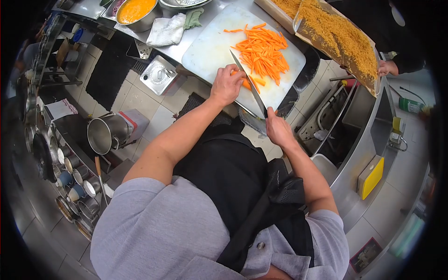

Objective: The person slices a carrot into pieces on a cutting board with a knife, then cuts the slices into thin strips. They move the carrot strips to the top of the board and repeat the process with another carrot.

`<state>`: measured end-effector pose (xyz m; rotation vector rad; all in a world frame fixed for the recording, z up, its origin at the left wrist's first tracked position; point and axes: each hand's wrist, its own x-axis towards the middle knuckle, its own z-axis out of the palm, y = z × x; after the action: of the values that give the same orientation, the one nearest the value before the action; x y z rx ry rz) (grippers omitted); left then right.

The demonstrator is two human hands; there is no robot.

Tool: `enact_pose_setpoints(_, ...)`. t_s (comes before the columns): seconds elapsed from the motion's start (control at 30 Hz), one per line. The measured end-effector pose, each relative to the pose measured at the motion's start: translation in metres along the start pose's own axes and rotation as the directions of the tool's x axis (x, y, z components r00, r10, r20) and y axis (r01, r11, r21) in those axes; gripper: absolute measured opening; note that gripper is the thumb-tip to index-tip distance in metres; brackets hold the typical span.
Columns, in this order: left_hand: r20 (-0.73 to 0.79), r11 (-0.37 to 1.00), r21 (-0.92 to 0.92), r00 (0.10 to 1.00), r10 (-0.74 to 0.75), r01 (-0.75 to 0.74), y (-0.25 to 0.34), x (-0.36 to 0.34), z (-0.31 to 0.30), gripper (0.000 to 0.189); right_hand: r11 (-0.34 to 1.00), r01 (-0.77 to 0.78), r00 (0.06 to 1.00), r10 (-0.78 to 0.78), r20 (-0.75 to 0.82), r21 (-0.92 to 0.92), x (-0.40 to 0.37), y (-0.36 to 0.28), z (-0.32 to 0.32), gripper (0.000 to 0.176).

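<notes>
A white cutting board [205, 52] lies on the metal counter in front of me. Across its near part slants a kitchen knife [250, 80], its tip pointing away to the left. My right hand [280, 129] is closed around the knife's dark handle at the board's near edge. With curled fingers my left hand [226, 86] presses on a carrot piece [246, 84] beside the blade; its fingers partly hide the carrot. Beyond the knife is a loose pile of cut carrot sticks [266, 55], with a few strays at its far left.
A pot of orange purée [135, 11] and a white cloth [166, 31] sit left of the board. At the right, another person's hand [386, 68] is at a tray of golden crumbs [336, 39]. A steel pot [103, 134] stands lower left; a yellow sponge-like block [372, 177] lies right.
</notes>
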<state>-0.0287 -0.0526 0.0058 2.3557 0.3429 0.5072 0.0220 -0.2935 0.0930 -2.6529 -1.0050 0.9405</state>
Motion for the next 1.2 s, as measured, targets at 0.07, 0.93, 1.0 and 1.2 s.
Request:
enact_pose_setpoints(0.07,0.03,1.0,-0.009,0.999,0.011,-0.011,-0.001,0.001,-0.003,0.027,1.0,0.007,1.0,-0.007,0.005,-0.011,0.02,-0.004,0.004,0.016)
enact_pose_setpoints(0.93,-0.063,0.987,-0.156,0.997,-0.039,0.028,-0.011,0.0,-0.007,0.026,0.999,-0.01,1.0,0.009,-0.004,-0.039,-0.005,-0.017,-0.026,0.02)
enact_pose_setpoints(1.0,-0.063,0.988,-0.153,0.997,-0.038,0.028,-0.012,0.003,-0.006,0.026,0.999,-0.013,1.0,0.014,0.011,-0.039,-0.012,-0.018,-0.032,0.021)
enact_pose_setpoints(1.2,-0.055,0.989,-0.146,0.998,-0.04,0.031,-0.011,0.0,-0.005,0.027,0.999,0.0,0.999,0.002,0.048,-0.036,0.011,-0.01,0.002,0.02)
